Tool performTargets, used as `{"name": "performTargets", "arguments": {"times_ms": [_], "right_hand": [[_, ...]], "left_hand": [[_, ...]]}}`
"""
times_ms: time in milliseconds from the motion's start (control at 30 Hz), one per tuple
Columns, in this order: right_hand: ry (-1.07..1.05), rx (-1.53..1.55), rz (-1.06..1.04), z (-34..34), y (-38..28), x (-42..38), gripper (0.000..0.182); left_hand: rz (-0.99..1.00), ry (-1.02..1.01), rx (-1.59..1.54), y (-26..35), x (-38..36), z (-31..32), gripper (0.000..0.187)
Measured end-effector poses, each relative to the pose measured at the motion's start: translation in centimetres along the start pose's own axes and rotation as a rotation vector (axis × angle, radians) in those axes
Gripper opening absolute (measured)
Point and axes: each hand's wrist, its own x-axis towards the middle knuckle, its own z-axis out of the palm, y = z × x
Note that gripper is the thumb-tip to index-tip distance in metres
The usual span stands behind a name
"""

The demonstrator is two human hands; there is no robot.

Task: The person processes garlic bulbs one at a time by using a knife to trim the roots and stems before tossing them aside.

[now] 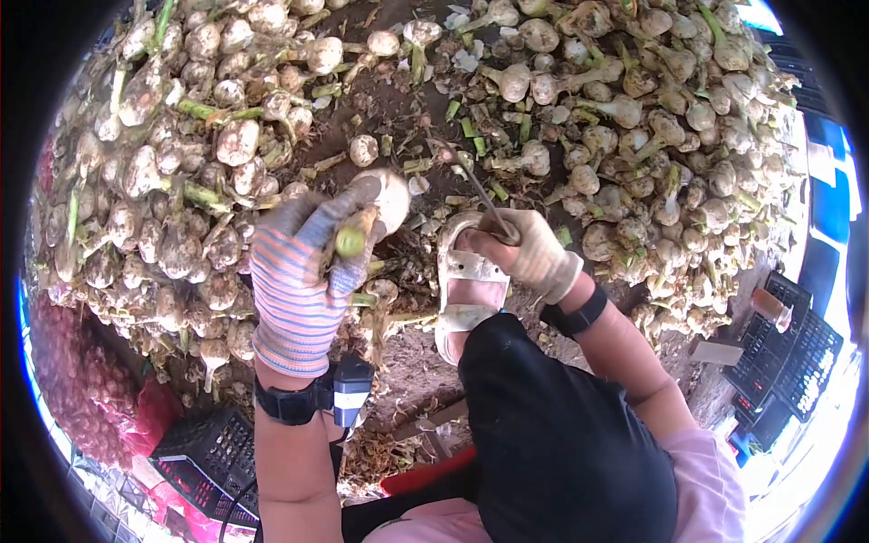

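My left hand [303, 271], in a striped knit glove, is closed around a garlic bulb [392, 204]. The bulb's pale head shows past my fingertips, and its greenish stem end [350, 241] sticks out between the fingers. In my right hand [534, 253], gloved with bare fingertips showing, is the handle of a thin curved knife [472, 179]. Its narrow blade points up and left, apart from the bulb. A white sandal [455, 262] on my foot lies just left of the right hand. One loose garlic bulb [364, 150] rests on the soil beyond my left hand.
Heaps of garlic lie left [181, 172] and right [625, 136]. Cut green stems [468, 129] and dry skins litter the soil between them. Black crates [783, 344] stand at the right, another crate [213, 452] at lower left beside red mesh sacks [77, 380].
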Motion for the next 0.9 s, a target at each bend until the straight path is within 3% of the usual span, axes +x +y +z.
{"name": "performTargets", "arguments": {"times_ms": [33,67,100,167,233,300,367,433,467,500,600,667,733,833,900], "right_hand": [[-0.019,0.045,0.051,0.6,0.3,0.4,0.023],[-0.056,0.097,0.119,1.0,0.4,0.5,0.022],[-0.055,0.101,0.12,1.0,-0.2,0.3,0.022],[-0.173,0.084,0.121,0.8,-1.9,0.0,0.022],[-0.17,0.064,0.094,0.7,-1.9,0.1,0.024],[-0.122,-0.029,-0.059,0.8,-2.5,-0.1,0.022],[-0.143,-0.098,-0.071,0.5,-4.5,-0.5,0.021],[-0.159,-0.167,-0.087,0.2,-5.8,-0.6,0.021],[-0.155,-0.271,-0.151,0.2,-6.0,-0.7,0.021],[-0.153,-0.376,-0.216,0.2,-6.2,-0.8,0.022],[-0.171,-0.493,-0.339,0.2,-6.8,-1.0,0.022],[-0.169,-0.464,-0.464,0.4,-7.4,-1.1,0.022],[-0.156,-0.471,-0.498,0.8,-7.9,-1.0,0.023],[-0.156,-0.434,-0.529,0.9,-7.9,-0.9,0.025],[-0.253,-0.49,-0.408,0.8,-8.0,-1.0,0.025]], "left_hand": [[-0.178,-0.05,-0.18,0.2,-0.2,0.1,0.025],[-0.426,-0.008,-0.627,1.3,-0.8,0.8,0.033],[-0.426,-0.012,-0.626,1.9,-1.0,0.6,0.033],[-0.492,-0.043,-0.933,2.4,-1.4,0.3,0.04],[-0.421,-0.153,-1.02,0.7,-1.9,-0.1,0.043],[-0.763,-0.079,-1.049,0.6,-2.5,-0.3,0.042],[-0.797,-0.171,-0.952,1.2,-2.0,-0.2,0.046],[-0.592,-0.204,-0.897,0.7,-2.8,1.0,0.048],[-0.621,-0.065,-0.815,-0.2,-5.0,2.2,0.05],[-0.624,-0.066,-0.814,-0.2,-5.0,1.6,0.05],[-0.517,-0.492,-0.558,0.1,-4.4,-0.4,0.062],[-0.464,-0.332,-0.544,0.2,-4.7,0.5,0.06],[-0.496,-0.231,-0.663,0.5,-4.8,1.1,0.059],[-0.774,-0.166,-1.173,1.5,-4.3,1.2,0.056],[-0.889,-0.165,-1.366,2.1,-4.3,1.2,0.054]]}}
